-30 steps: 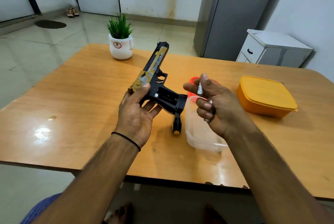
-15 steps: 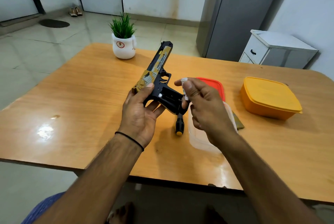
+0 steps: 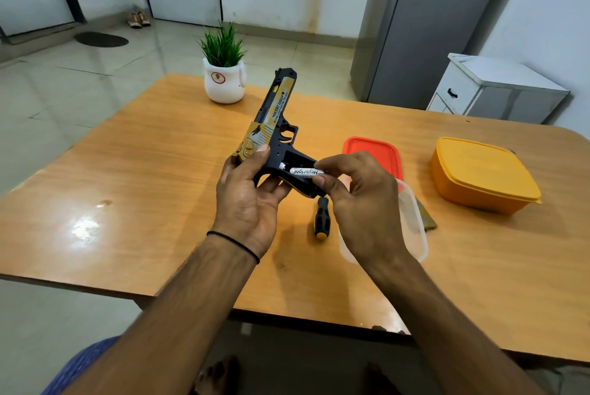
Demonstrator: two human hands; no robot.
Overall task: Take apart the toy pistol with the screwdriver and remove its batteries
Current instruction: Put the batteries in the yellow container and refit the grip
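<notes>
Potted plant [image 3: 223, 70], orange tub [image 3: 483, 176], red lid [image 3: 372, 152] on table [image 3: 127, 177].

We noted the left hand [image 3: 247, 200] raised palm-up, fingers curled closed around the toy pistol [image 3: 275, 126], thumb on top. The right hand [image 3: 360, 203] pinched a battery [image 3: 303, 172] between thumb and forefinger, remaining fingers loosely curled beneath.

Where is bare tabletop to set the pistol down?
Free: the wide wooden table stretch left of the left hand, below the white plant pot. Crowded: right, around the black-handled screwdriver, clear tub and yellow box.
</notes>
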